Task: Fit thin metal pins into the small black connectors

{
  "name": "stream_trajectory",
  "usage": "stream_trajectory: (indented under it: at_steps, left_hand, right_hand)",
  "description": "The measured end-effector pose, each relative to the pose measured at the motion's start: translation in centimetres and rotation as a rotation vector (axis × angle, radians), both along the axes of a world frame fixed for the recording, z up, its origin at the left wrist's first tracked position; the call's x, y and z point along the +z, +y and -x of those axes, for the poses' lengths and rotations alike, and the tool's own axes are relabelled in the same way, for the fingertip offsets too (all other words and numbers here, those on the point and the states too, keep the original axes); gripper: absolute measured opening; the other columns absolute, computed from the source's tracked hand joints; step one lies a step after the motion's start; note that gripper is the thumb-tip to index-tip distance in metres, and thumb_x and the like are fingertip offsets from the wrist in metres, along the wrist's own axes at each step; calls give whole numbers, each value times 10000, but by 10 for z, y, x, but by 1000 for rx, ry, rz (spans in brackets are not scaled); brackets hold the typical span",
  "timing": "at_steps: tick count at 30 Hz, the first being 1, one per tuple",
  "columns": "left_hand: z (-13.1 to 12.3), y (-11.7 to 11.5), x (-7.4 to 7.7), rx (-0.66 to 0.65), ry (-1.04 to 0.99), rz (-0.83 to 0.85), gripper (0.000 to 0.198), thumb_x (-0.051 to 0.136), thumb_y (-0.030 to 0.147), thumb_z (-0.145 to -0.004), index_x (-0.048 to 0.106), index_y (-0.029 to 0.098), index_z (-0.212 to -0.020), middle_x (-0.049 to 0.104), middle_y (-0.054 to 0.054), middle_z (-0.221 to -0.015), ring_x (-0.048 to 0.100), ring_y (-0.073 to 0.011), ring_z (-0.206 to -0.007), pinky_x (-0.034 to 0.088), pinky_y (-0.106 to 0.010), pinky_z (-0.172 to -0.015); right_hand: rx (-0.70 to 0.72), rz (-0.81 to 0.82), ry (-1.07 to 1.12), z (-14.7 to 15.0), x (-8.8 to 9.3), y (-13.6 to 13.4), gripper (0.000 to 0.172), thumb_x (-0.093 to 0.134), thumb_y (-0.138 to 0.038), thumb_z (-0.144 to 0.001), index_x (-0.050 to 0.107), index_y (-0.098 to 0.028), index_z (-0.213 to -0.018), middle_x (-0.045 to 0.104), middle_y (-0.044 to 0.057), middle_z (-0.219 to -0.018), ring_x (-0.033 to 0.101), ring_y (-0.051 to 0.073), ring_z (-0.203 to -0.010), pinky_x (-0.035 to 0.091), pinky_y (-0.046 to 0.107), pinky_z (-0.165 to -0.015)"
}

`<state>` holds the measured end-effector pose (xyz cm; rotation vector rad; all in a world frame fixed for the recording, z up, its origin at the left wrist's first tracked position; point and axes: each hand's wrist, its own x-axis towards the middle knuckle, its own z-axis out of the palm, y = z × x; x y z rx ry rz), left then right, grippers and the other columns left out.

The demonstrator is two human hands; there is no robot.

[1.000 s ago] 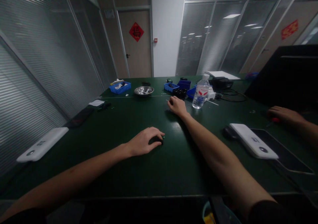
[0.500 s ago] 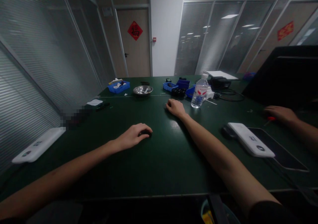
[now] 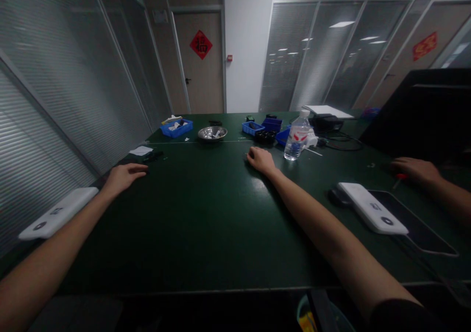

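Note:
My left hand (image 3: 125, 177) is at the left side of the green table (image 3: 206, 214), its fingers closed round a small black object that shows only at the fingertips. Just beyond it lie a white paper (image 3: 141, 151) and a dark item (image 3: 153, 156). My right hand (image 3: 261, 160) rests on the table in the middle, left of a clear water bottle (image 3: 297, 136). Its fingers are curled together; what they hold, if anything, is too small to tell.
At the back stand a metal bowl (image 3: 212, 134), a blue basket (image 3: 176, 128) and a smaller blue basket (image 3: 252, 128). White power banks (image 3: 372, 208) lie left and right. Another person's hand (image 3: 417, 168) is at the right, near a red-handled tool (image 3: 401, 177) and a dark monitor (image 3: 427, 111).
My left hand has moved from the middle of the table to the left and farther away, near the white paper. My right hand has stayed in place.

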<state>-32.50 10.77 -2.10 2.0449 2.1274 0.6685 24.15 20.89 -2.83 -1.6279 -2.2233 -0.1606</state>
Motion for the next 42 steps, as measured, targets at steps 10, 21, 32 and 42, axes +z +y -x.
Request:
stream_trajectory:
  at_steps: [10,21,32,42]
  left_hand:
    - [6,-2,-6,49,88,-141,357,691,322,-889,744,179,-1211,763,-76,-1206,691,-257,-1108,472,-389,-1068]
    - [-2,-4,-1,36,133,-155,321,661,284,-881,754,159,-1162,730,-84,-1276,675,-256,-1130,471,-379,-1072]
    - [-4,-6,3,52,187,-81,277,643,296,-917,768,182,-1136,750,-19,-1234,660,-242,-1110,463,-361,-1047]
    - [-9,-8,1,1,215,-74,353,576,253,-954,710,80,-1230,725,-125,-1272,650,-259,-1179,446,-344,-1072]
  right_hand:
    - [7,8,-9,1,0,-1,285,491,-454,-1032,658,-226,-1065,714,106,-1130,655,256,-985,439,304,-771]
    - [2,20,-12,2,2,-3,283,498,-451,-1034,659,-223,-1085,715,109,-1148,660,255,-996,449,302,-786]
    - [-5,38,-14,3,4,-3,281,505,-446,-1030,659,-220,-1094,723,109,-1148,662,255,-982,448,298,-770]
    - [0,40,-22,3,5,-4,293,498,-456,-1033,661,-218,-1086,723,112,-1147,664,257,-984,450,297,-775]
